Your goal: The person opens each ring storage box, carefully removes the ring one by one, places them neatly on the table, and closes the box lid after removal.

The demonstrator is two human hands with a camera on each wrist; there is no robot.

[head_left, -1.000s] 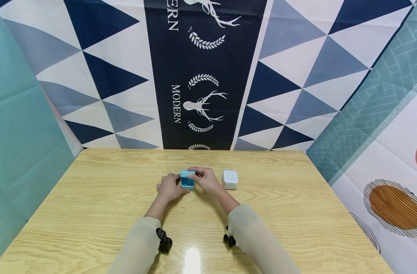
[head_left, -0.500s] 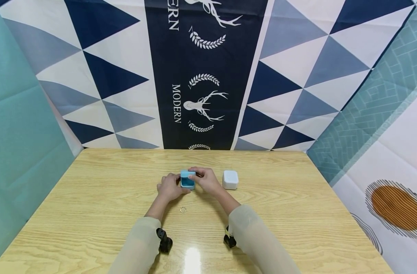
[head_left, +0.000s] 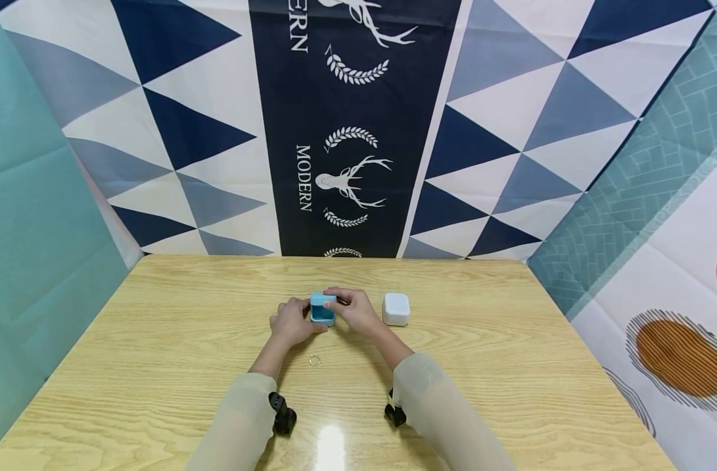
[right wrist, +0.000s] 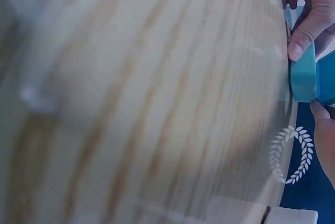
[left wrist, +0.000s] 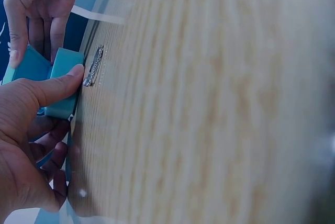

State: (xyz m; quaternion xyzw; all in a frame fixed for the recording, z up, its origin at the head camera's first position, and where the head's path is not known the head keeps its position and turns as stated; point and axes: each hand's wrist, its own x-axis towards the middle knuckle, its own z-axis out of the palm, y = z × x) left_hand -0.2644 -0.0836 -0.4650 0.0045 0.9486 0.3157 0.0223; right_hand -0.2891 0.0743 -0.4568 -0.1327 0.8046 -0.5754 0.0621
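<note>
A small turquoise ring box (head_left: 322,320) stands on the table near the back, its lid raised and its blue inside facing the person. The left hand (head_left: 290,322) grips the base from the left, thumb along the front wall in the left wrist view. From the right, the right hand (head_left: 355,309) pinches the lid (left wrist: 30,63) between thumb and fingers. A thin ring (left wrist: 93,69) set with small clear stones lies on the table in front of the box, apart from both hands.
A white rounded box (head_left: 396,309) stands right of the right hand. The wood-grain table (head_left: 482,366) meets a patterned cloth (head_left: 347,196) at its back edge. A teal cloth (head_left: 40,248) hangs at the left.
</note>
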